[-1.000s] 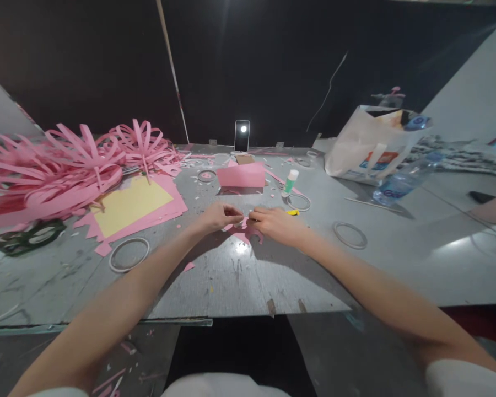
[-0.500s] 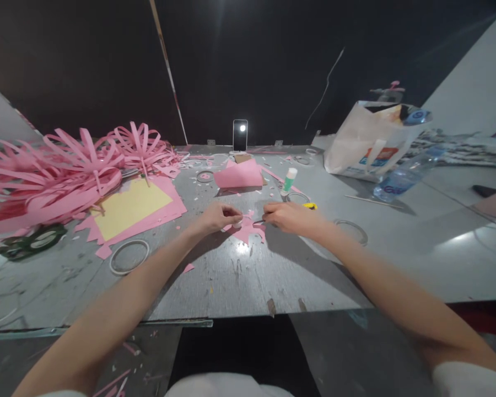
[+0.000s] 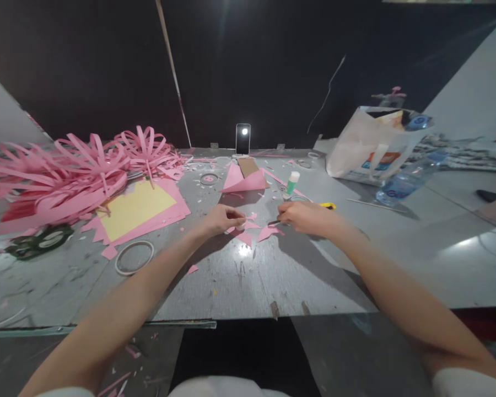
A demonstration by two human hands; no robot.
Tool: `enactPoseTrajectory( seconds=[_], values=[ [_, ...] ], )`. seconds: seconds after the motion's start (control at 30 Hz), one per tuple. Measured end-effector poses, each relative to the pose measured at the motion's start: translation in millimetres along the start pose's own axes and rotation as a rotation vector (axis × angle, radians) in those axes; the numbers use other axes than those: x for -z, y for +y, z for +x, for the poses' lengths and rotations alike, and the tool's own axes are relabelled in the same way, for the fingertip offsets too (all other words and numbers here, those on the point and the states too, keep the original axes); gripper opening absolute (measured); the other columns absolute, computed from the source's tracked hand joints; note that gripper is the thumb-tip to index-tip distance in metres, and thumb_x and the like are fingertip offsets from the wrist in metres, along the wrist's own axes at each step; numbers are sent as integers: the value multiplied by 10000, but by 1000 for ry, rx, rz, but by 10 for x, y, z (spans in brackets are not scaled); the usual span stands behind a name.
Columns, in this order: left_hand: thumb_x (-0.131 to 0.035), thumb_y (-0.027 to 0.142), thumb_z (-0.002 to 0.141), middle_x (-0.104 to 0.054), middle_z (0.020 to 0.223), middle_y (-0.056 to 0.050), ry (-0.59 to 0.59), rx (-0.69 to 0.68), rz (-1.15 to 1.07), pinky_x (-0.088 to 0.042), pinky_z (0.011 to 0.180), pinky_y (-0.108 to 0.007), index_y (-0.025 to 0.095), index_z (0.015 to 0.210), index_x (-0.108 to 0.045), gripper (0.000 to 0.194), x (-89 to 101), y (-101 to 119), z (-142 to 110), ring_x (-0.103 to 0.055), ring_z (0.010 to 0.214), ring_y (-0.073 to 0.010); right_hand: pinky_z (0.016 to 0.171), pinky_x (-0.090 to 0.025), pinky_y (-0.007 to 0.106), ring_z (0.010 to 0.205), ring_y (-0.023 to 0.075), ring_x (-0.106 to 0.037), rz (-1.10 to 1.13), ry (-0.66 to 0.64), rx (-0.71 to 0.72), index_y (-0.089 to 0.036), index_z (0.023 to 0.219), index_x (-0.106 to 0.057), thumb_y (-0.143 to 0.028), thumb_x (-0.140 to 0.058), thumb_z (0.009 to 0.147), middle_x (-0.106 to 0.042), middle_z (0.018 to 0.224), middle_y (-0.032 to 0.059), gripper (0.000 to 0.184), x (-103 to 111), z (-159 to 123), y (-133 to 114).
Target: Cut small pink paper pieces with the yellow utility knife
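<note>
My left hand (image 3: 222,218) is closed in a pinch on a small white object pressed onto pink paper scraps (image 3: 248,234) in the middle of the grey table (image 3: 248,275). My right hand (image 3: 302,215) is closed too, and a thin dark thing pokes out of its fingers toward the scraps; I cannot make out what it is. One pink scrap (image 3: 268,232) lies just below that tip. A yellow cutter (image 3: 327,206) sits right behind my right hand.
Piles of cut pink paper strips (image 3: 74,171) and a yellow sheet (image 3: 134,208) fill the left. A white ring (image 3: 134,257), folded pink paper (image 3: 243,181), a glue stick (image 3: 291,184), a lit phone (image 3: 242,138), a white bag (image 3: 372,144) and a water bottle (image 3: 405,181) are around.
My right hand has drawn away to the right from my left hand, and the pink piece between them now lies in separate scraps. The folded pink paper behind looks more tilted.
</note>
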State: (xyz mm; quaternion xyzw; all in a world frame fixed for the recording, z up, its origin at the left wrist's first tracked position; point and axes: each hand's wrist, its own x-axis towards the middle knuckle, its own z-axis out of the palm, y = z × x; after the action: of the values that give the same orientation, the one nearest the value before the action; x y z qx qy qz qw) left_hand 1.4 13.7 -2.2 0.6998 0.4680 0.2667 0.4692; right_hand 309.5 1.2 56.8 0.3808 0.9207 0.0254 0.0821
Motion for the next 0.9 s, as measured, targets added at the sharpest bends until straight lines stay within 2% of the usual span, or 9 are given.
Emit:
enactPoseTrajectory(
  seconds=[0.1, 0.2, 0.3, 0.43, 0.67, 0.8, 0.9],
  values=[
    [-805, 318, 888, -841, 963, -97, 8, 17, -20, -556, 882, -354, 190, 953, -855, 152, -7, -1, 8, -762, 928, -242, 627, -265, 327, 735, 156, -576, 22, -11, -19, -188, 802, -725, -85, -528, 992, -678, 959, 61, 293, 28, -15, 17],
    [-813, 323, 883, -842, 1001, -110, 10, 17, -28, -555, 879, -354, 178, 942, -849, 161, -10, -3, 4, -757, 938, -243, 664, -310, 322, 813, 194, -625, 86, 97, 34, -198, 864, -745, -182, -529, 1047, -695, 955, 67, 283, 1, -3, -4],
    [-805, 333, 891, -837, 1082, -111, 32, -53, 28, -542, 891, -349, 181, 969, -851, 177, -9, -5, -10, -745, 965, -237, 690, -334, 318, 855, 210, -645, 131, 195, 109, -200, 928, -753, -220, -532, 1065, -710, 960, 69, 261, -56, 28, -40],
    [-811, 350, 885, -818, 1038, -99, 109, -122, 126, -525, 842, -341, 182, 1054, -842, 241, -13, -20, 0, -716, 909, -221, 691, -327, 324, 819, 203, -625, 100, 221, 159, -196, 896, -735, -216, -489, 1078, -709, 918, 69, 306, -93, 51, -66],
    [-805, 374, 883, -813, 1010, -90, 118, -169, 171, -516, 832, -341, 200, 937, -820, 183, -12, -15, -5, -699, 903, -219, 682, -334, 324, 790, 205, -644, 169, 319, 62, -206, 1057, -779, -309, -549, 1058, -778, 943, 73, 252, -79, 36, -129],
    [-785, 376, 895, -809, 977, -92, 120, -132, 172, -512, 777, -336, 207, 959, -836, 188, -11, 6, -51, -688, 858, -214, 676, -319, 319, 786, 210, -658, 182, 314, 86, -207, 1293, -766, -319, -613, 1019, -811, 987, 74, 333, -235, 132, -302],
    [-772, 350, 893, -810, 981, -93, 98, -121, 147, -519, 776, -332, 209, 944, -839, 164, -7, 0, -46, -704, 872, -216, 666, -283, 317, 813, 202, -650, 160, 302, 144, -197, 1328, -747, -266, -607, 1007, -807, 1088, 91, 357, -368, 223, -463]
  ],
)
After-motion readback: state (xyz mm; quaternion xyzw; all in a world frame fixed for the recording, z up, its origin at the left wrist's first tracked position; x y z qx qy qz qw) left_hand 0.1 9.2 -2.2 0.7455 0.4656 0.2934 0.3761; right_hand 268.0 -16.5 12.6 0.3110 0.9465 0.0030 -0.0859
